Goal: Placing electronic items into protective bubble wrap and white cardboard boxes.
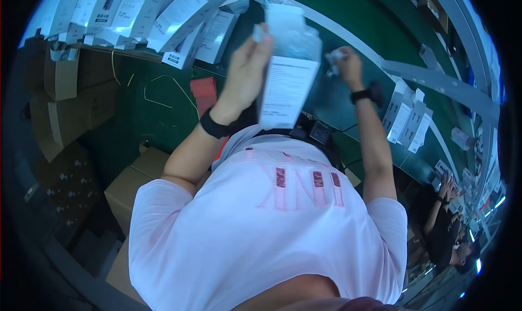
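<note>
A white printed carton (288, 91) stands tilted in front of me, its top flap up. Clear bubble wrap (304, 39) bulges from the open top. My left hand (247, 72) is closed on the carton's left side, fingers near the upper edge. To the right of the carton, my right hand (349, 66) is closed on a small whitish piece (334, 60), too blurred to name. That hand is apart from the carton, over the dark green table (326, 101).
White boxes (130, 12) crowd the table's left end. Two open-topped boxes (399, 115) stand at the right, near a metal rail (435, 82). A red piece (203, 91) lies left of my left forearm. Brown cartons (138, 175) sit below left. Another person (446, 224) is far right.
</note>
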A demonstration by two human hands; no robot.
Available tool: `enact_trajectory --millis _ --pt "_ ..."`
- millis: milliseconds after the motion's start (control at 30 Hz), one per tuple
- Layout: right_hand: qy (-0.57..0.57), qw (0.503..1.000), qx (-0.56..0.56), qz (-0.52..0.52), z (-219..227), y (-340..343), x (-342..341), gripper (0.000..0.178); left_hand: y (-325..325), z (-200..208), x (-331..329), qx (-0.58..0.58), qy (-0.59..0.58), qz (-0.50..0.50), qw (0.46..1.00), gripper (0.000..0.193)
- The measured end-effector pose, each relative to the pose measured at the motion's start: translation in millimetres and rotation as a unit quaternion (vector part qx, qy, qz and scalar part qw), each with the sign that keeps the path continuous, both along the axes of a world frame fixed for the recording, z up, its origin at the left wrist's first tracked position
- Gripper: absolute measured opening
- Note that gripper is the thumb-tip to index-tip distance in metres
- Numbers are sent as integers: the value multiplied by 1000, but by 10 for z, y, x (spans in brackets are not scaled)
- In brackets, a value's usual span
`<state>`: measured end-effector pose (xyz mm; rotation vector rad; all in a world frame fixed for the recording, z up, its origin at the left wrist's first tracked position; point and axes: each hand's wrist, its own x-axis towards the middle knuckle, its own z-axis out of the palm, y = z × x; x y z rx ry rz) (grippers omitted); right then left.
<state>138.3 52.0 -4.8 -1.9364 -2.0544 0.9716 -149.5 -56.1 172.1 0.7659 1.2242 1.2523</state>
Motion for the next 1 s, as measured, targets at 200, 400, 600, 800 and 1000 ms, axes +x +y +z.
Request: enact_trajectory --millis 200,400,600,800,1000 --pt "428 903 37 -9 2897 162 -373 29 45 277 302 62 -101 -96 988 50" --pt "60 968 12 242 3282 -245 -811 21 -3 443 410 82 -120 -176 974 51" --pt "53 917 -165 358 3420 -171 -755 8 -39 385 493 94 -92 -226 965 53" --pt "25 892 -377 246 3160 -128 -825 28 -92 162 510 111 -86 -317 938 58" --pt "140 983 -3 119 3398 -108 -165 57 -161 144 426 148 -209 -155 954 86"
